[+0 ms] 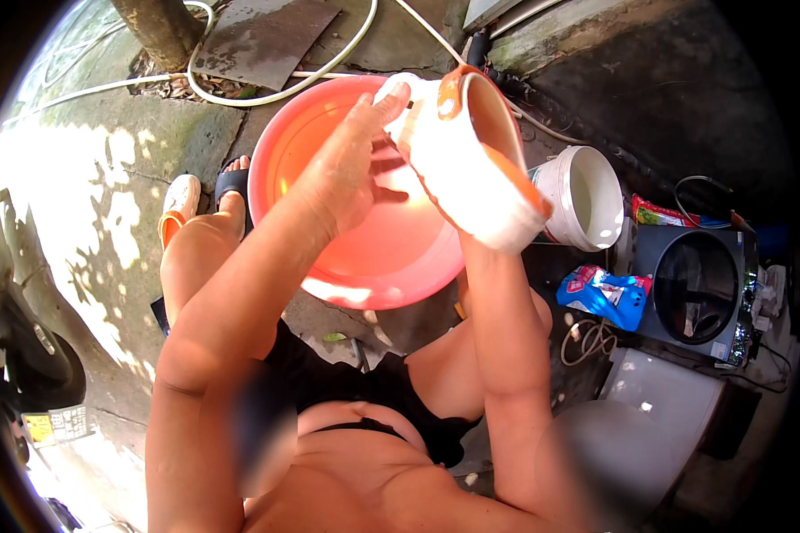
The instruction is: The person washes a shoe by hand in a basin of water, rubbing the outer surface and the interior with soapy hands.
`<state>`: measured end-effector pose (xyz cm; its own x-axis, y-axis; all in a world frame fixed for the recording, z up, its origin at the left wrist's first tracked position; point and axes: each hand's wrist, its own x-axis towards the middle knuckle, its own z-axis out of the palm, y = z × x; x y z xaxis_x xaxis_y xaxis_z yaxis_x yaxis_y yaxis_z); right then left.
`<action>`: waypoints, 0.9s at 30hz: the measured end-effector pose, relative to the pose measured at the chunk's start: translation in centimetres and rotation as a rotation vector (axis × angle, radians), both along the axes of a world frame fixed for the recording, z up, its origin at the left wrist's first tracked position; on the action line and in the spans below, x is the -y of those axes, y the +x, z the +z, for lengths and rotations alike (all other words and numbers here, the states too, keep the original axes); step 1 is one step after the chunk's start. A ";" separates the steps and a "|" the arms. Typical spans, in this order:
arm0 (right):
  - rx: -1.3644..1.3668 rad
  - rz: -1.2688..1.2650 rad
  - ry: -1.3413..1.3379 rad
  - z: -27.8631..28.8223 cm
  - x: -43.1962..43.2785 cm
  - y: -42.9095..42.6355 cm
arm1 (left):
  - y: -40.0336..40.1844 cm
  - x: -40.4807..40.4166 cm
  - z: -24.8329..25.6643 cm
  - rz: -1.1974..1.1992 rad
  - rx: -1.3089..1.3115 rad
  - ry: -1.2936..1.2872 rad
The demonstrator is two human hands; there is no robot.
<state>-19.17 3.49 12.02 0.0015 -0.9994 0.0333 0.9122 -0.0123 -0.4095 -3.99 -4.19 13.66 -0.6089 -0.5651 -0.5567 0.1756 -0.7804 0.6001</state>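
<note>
A white clog point(470, 160) with orange lining and an orange heel strap is held up, tilted, over a large pink-red plastic basin point(327, 288). My left hand point(357, 160) is at its toe end, thumb against the white upper. Behind the heel end, my right forearm point(503, 313) runs up to the clog, which hides my right hand. Finger-shaped shadows fall inside the basin. A matching clog point(181, 200) stands on the ground at left, beside my foot in a black slide sandal point(233, 180).
A white plastic bucket point(597, 200) stands right of the basin. Beyond it are a blue detergent pouch point(603, 296) and a dark front-loading washing machine point(697, 286). A pale hose point(253, 101) loops near a tree trunk point(160, 33). A motor scooter seat point(40, 360) shows at far left.
</note>
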 end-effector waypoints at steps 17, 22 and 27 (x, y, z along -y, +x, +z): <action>-1.329 -0.331 0.088 2.8 -2.9 -0.7 | -1.2 0.0 -0.8 0.107 -0.611 0.057; -1.892 -0.745 0.328 1.9 -2.5 -0.1 | -1.6 -1.2 -1.2 -0.002 -0.508 0.090; -1.983 -0.753 0.465 1.7 -1.8 -1.6 | -2.8 -3.4 -0.6 0.005 -0.295 -0.067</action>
